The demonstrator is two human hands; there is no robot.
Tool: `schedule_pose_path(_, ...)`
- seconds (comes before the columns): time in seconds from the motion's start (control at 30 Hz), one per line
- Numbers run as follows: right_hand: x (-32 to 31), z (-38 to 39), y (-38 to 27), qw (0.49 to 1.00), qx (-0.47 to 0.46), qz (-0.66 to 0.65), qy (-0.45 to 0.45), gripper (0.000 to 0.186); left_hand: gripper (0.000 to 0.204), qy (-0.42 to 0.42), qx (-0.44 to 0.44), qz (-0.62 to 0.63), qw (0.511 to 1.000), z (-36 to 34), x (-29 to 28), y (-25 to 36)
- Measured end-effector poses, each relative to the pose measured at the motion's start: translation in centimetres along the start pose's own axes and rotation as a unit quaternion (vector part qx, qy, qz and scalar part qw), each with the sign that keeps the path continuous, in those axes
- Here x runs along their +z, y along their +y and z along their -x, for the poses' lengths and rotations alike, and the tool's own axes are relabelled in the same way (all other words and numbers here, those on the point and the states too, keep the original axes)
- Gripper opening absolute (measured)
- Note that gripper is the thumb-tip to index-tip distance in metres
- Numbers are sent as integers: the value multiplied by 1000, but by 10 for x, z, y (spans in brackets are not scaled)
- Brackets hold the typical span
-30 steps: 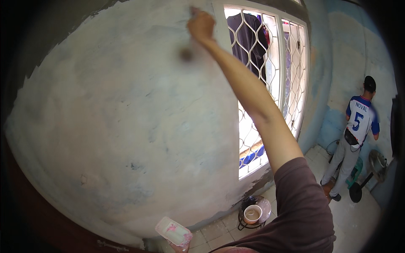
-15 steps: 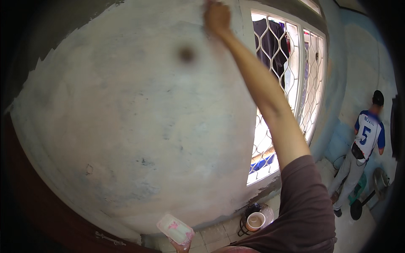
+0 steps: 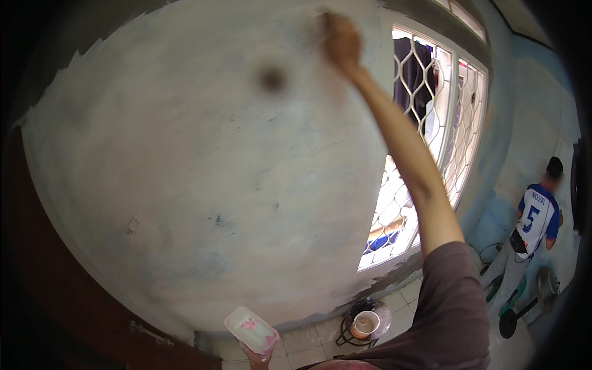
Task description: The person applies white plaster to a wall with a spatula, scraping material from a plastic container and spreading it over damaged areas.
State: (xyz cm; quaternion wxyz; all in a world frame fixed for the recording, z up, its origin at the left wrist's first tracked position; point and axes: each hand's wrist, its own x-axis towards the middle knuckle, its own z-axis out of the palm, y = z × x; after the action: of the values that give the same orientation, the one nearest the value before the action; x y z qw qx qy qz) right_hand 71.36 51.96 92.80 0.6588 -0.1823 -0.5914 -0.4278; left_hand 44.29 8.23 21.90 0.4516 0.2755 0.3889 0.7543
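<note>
High up, close to the whitish patched wall [image 3: 185, 160], my right hand [image 3: 342, 44] is raised on an outstretched arm. Its fingers are curled closed and smeared by motion; whatever they grip at the wall is too blurred to name. Low down, my left hand [image 3: 258, 356] holds a shallow white rectangular tray [image 3: 251, 331] by its near edge, tilted so its inside shows. Pink smears mark the tray's floor and one corner. Part of the left hand is hidden beneath the tray.
Right of the wall patch is a window with a white wavy grille [image 3: 425, 129]. A white bucket [image 3: 365, 324] stands below on a dark round-framed stool [image 3: 345, 336]. A dark red door [image 3: 74, 290] is at left. Another person [image 3: 536, 216] stands far right beside a fan [image 3: 546, 287].
My view has shifted, so the wall and window sit farther right at the top. My right hand appears slightly lower against the window. The tray stays in my left hand.
</note>
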Motion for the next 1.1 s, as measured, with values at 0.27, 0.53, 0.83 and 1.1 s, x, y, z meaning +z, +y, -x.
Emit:
schedule_pose_path(0.27, 17, -27, -43, 968, 232, 68, -74, 50, 71, -109, -169, 505, 839, 50, -84, -9)
schedule_pose_path(0.53, -84, 44, -224, 940, -94, -223, -240, 27, 68, 26, -70, 236, 969, 77, -71, 21)
schedule_pose_path(0.83, -146, -56, 6, 959, 234, 130, -87, 31, 65, 98, -45, 303, 947, 144, -40, 23)
schedule_pose_path(1.1, -139, 125, -240, 952, -213, -99, -196, 28, 61, 14, -77, 280, 957, 145, -68, -3)
